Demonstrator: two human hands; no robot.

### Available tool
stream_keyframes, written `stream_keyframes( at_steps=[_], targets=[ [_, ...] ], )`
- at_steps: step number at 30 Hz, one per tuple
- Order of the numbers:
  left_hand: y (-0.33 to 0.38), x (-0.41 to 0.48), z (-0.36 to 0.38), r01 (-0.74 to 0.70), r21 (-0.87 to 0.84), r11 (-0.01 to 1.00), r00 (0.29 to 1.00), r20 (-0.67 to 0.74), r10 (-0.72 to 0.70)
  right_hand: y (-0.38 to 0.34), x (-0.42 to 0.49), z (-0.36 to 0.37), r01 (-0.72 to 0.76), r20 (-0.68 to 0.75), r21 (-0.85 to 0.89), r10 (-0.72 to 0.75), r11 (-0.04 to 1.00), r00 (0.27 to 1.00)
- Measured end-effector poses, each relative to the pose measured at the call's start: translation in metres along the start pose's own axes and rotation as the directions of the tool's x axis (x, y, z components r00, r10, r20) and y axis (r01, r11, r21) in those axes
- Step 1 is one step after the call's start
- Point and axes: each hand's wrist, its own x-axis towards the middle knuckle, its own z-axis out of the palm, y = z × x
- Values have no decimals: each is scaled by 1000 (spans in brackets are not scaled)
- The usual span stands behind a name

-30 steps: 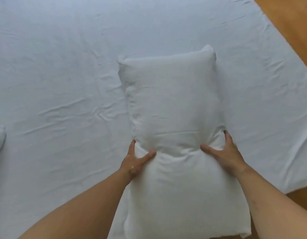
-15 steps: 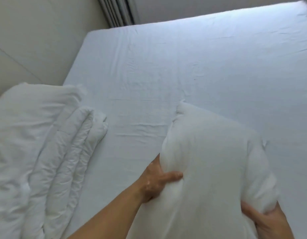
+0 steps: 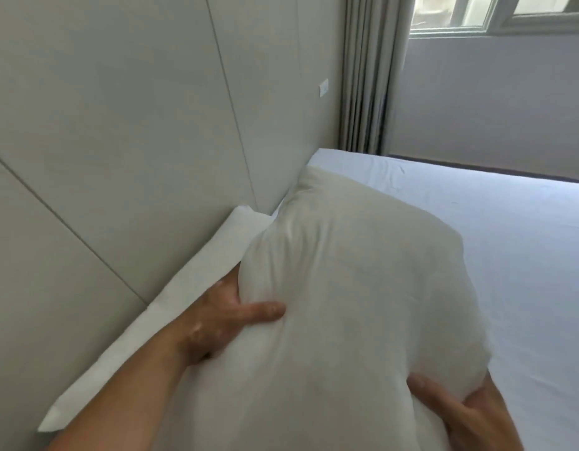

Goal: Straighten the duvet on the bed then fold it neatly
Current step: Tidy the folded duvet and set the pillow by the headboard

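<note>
On the left is a pale wall made of big flat panels with thin lines between them. A flat white pillow lies along the bottom of this wall, touching it. Next comes the left hand. It grips the left side of a big puffy pillow. Its thumb lies across the front of the pillow and presses a dent into it. The other fingers go behind the pillow and are hidden. The big puffy pillow fills the middle. It is held up with its far corner pointing at the place where the wall meets the bed. It covers part of the flat pillow. High on the wall is a small white switch. Just to its right hang long grey curtains. The right hand grips the near right corner of the puffy pillow from below. Its thumb pushes into the soft cloth, and its other fingers are hidden. The two hands are well apart, one on each side of the pillow. The bed is on the right, covered with a smooth white sheet that has a few small wrinkles. A window shows at the top right, above a plain wall. From here I cannot tell where the duvet is.
</note>
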Motion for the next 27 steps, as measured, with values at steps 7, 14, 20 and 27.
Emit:
stream_keyframes(
  at_steps=[7,14,20,27],
  targets=[
    [-6,18,-205,10,-18,1000,995,-104,-12,-50,12,180,105,204,58,-115,993,972],
    [-133,68,-217,307,663,683,947,-140,-289,31,42,287,-157,242,-421,277,894,930],
    [-185,69,-137,322,718,617,940,-166,-298,56,16,305,-216,267,-550,415,807,870],
    [-184,60,-120,309,725,616,951,-257,-174,58,-4,323,-225,232,-589,429,776,873]
  ],
)
